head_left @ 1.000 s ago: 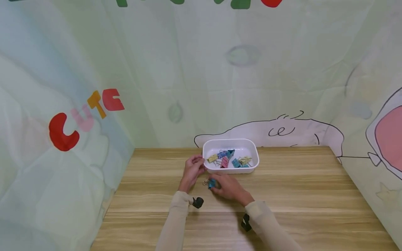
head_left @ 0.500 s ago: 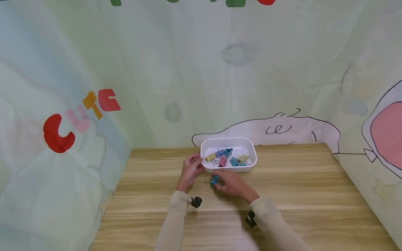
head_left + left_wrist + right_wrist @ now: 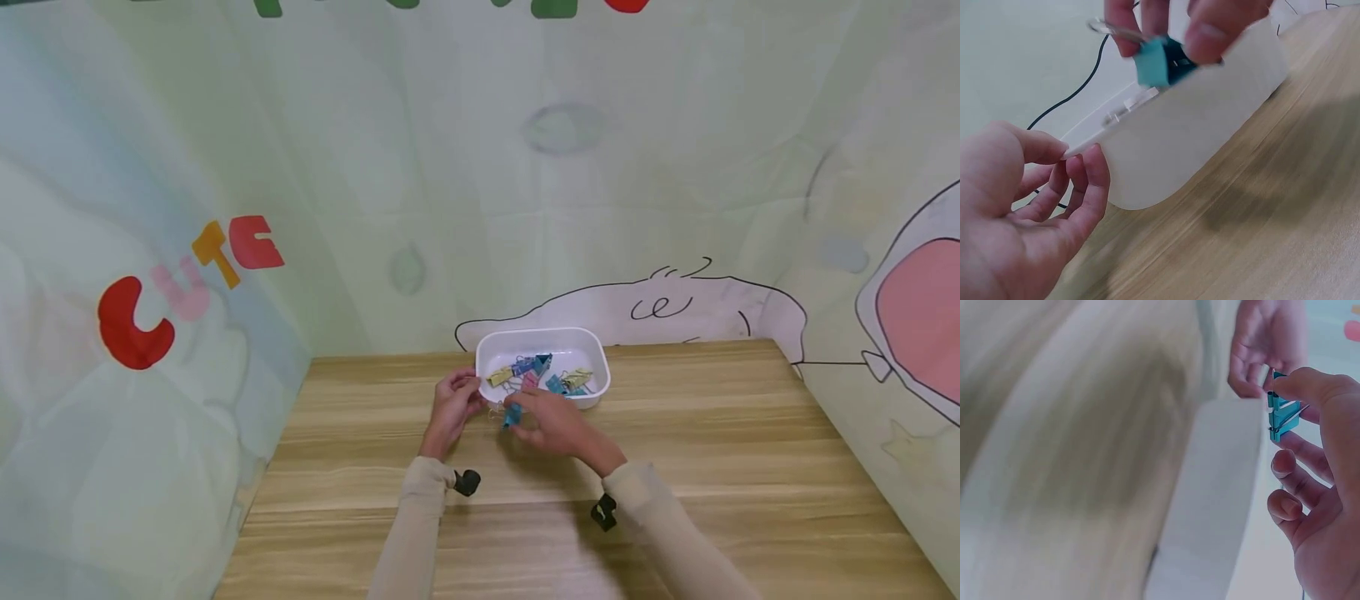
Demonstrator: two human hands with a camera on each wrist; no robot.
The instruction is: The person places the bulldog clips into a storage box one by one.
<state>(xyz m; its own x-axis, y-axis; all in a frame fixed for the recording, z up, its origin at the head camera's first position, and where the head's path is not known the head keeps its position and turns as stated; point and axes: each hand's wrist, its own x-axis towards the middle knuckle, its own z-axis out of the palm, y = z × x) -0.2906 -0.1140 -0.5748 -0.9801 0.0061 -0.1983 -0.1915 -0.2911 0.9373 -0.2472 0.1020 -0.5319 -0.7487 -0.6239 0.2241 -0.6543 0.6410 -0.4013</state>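
My right hand (image 3: 557,421) pinches a teal binder clip (image 3: 512,415) between thumb and fingers, raised at the front wall of a white plastic tray (image 3: 600,392). In the left wrist view the teal clip (image 3: 1155,61) hangs just over the tray's rim, its wire handle pointing left. My left hand (image 3: 453,408) pinches the tray's left rim, thumb on top and fingertips beneath, as the left wrist view shows. Inside the tray lie several binder clips: a gold one (image 3: 500,377), a pink one (image 3: 530,380), a blue one (image 3: 522,366), plus teal and gold ones (image 3: 577,379) on the right.
The tray stands on a wood-grain table (image 3: 697,467), close to its back edge. Behind rises a printed fabric backdrop (image 3: 465,208), which also encloses both sides. Each wrist carries a small black camera mount (image 3: 467,482).
My right hand has lifted the teal binder clip from in front of the tray up to its front rim. The left hand keeps its grip on the tray. The head view has shifted slightly.
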